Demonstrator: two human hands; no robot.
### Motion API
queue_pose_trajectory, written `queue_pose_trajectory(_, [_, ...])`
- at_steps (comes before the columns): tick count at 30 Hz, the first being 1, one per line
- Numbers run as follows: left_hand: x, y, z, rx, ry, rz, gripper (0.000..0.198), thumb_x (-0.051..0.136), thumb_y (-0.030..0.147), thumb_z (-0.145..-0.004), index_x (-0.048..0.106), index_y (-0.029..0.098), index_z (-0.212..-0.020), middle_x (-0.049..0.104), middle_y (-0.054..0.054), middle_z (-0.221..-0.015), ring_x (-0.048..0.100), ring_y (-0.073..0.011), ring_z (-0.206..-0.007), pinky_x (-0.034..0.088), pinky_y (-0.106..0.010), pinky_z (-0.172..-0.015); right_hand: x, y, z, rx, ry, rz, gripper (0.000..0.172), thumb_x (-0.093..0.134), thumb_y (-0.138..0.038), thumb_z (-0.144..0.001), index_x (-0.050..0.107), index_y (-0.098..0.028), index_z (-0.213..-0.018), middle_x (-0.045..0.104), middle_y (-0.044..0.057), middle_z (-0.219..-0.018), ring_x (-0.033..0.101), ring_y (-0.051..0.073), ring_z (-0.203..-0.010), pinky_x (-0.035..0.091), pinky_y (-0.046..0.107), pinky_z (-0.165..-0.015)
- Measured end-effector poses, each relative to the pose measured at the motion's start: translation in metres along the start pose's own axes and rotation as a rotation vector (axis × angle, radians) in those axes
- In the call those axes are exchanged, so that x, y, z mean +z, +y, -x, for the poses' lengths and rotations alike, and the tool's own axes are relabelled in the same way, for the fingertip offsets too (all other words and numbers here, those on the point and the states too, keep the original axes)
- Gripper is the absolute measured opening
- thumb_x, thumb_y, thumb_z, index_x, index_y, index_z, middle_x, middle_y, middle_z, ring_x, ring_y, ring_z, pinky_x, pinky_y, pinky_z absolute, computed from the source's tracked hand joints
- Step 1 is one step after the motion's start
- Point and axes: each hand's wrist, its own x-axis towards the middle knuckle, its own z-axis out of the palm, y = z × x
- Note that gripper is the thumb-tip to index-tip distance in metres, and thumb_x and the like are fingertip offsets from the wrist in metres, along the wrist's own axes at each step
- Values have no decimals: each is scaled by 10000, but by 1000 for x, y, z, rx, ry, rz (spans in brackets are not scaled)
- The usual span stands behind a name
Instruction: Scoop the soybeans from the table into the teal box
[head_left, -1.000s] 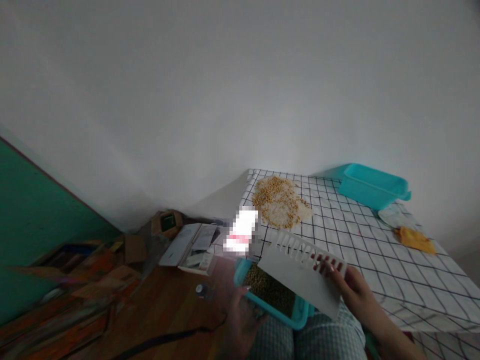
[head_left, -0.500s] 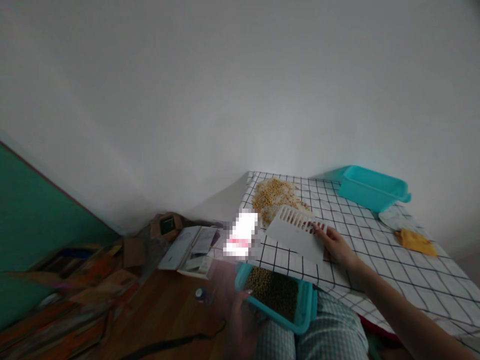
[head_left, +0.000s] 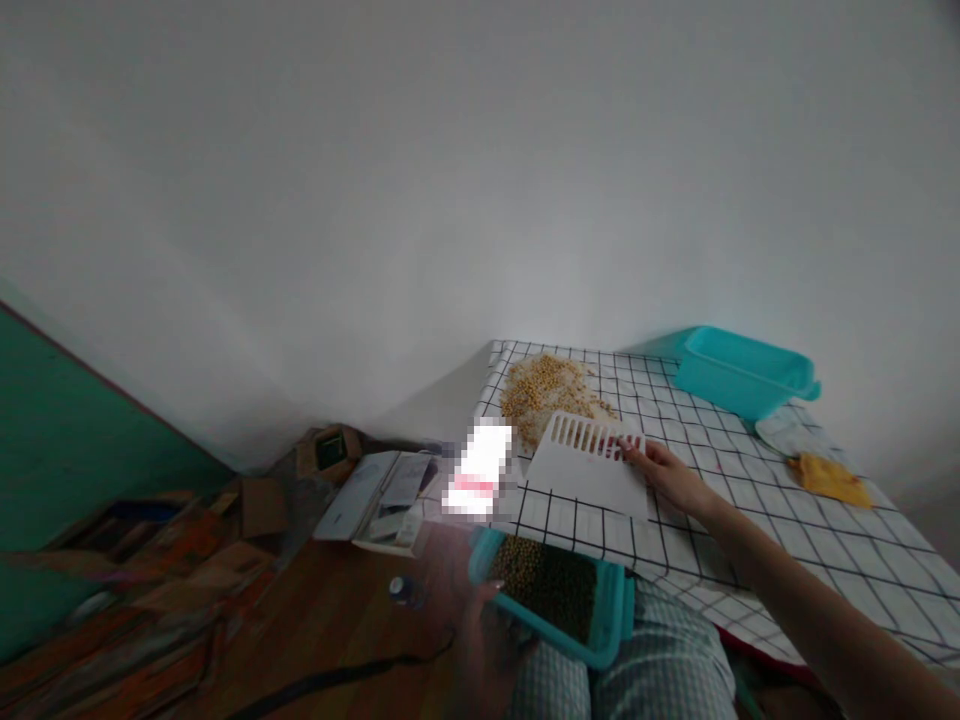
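Note:
My right hand (head_left: pixel 670 478) grips the right edge of a flat white plastic board (head_left: pixel 583 482) with a row of slots along its far side. The board lies on or just above the checked tablecloth, at the near edge of a loose pile of yellowish beans (head_left: pixel 546 378). Low in the view, my left hand (head_left: pixel 484 630) holds the left side of a turquoise tub (head_left: pixel 618 615) over my lap. Inside the tub are yellowish beans (head_left: pixel 517 562) at the left and small dark green beans (head_left: pixel 568 597) over the rest. The left fingers are partly hidden beneath the tub.
Another turquoise tub (head_left: pixel 742 372) stands at the table's back right, near a yellow cloth (head_left: pixel 831 480). A bright, pixelated phone-like shape (head_left: pixel 480 467) lies at the table's left edge. Open boxes (head_left: pixel 328 452) and cardboard (head_left: pixel 262 505) clutter the floor at left.
The white board and my right hand have shifted slightly left, and the board's angle has turned a little. My left hand and the tub stay almost where they were.

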Motion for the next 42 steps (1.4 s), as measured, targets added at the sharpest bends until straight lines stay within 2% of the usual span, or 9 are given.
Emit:
queue_pose_trajectory(4, [2, 0, 2, 24, 10, 0, 113, 749, 264, -1005, 690, 219, -1090, 884, -130, -1042, 830, -319, -882, 638, -440, -768, -6, -5, -17, -7, 57, 0, 703, 900, -943, -747, 823, -255, -869, 870, 65, -892, 776, 270, -812, 637, 361, -701])
queue_pose_trajectory(8, [3, 2, 3, 9, 4, -5, 108, 738, 280, -1029, 681, 221, -1098, 881, -123, -1010, 818, -299, -860, 621, -406, -754, -16, -9, -28, 14, 127, -62, 600, 934, -842, -769, 803, -265, -866, 871, 54, -879, 776, 256, -783, 610, 341, -654])
queue_pose_trajectory(15, [1, 2, 1, 4, -11, -18, 157, 697, 296, -1067, 695, 221, -1204, 886, -103, -1022, 827, -304, -875, 627, -429, -774, -20, 4, -25, 18, 57, -82, 624, 953, -823, -769, 852, -241, -970, 903, 94, -987, 851, 316, -984, 691, 401, -856])
queue_pose_trajectory(21, [9, 5, 10, -11, 15, 10, 90, 686, 246, -1069, 714, 204, -1144, 884, -91, -976, 836, -286, -867, 641, -405, -809, -40, 6, -23, -10, 277, -102, 529, 928, -778, -828, 838, -281, -986, 892, 58, -921, 860, 303, -864, 676, 359, -668])
queue_pose_trajectory(25, [20, 7, 16, 6, 57, 7, 40, 658, 232, -1078, 689, 207, -1082, 865, -82, -906, 809, -266, -773, 619, -379, -719, -41, 6, -14, 1, 231, -143, 481, 972, -731, -802, 870, -301, -991, 921, 60, -966, 891, 328, -938, 734, 389, -758])
queue_pose_trajectory(29, [29, 9, 22, 10, 74, 4, 84, 622, 225, -1096, 669, 221, -1026, 847, -64, -849, 782, -245, -718, 650, -394, -764, -38, 8, -8, 19, 211, -144, 420, 957, -685, -858, 880, -304, -1016, 939, 74, -1042, 905, 358, -1052, 764, 447, -877])
queue_pose_trajectory(35, [29, 10, 26, 6, 85, -19, 106, 602, 227, -1115, 685, 199, -1056, 865, -88, -866, 798, -258, -725, 646, -390, -753, -39, 7, -6, 56, 248, -146, 349, 938, -634, -895, 878, -297, -969, 938, 72, -1027, 905, 349, -1045, 768, 426, -854])
queue_pose_trajectory(39, [23, 6, 22, 14, 43, -9, 73, 628, 228, -1103, 683, 198, -1065, 875, -100, -902, 802, -260, -744, 620, -372, -706, -38, 8, -2, 59, 185, -138, 403, 962, -674, -861, 887, -298, -984, 942, 69, -1040, 905, 344, -990, 771, 430, -824])
queue_pose_trajectory(42, [22, 6, 20, 29, 46, 15, 62, 654, 216, -1065, 694, 197, -1109, 882, -104, -953, 815, -266, -778, 624, -379, -705, -38, 9, -2, 37, 211, -154, 435, 984, -689, -830, 891, -301, -1002, 945, 62, -1065, 905, 323, -982, 762, 400, -831])
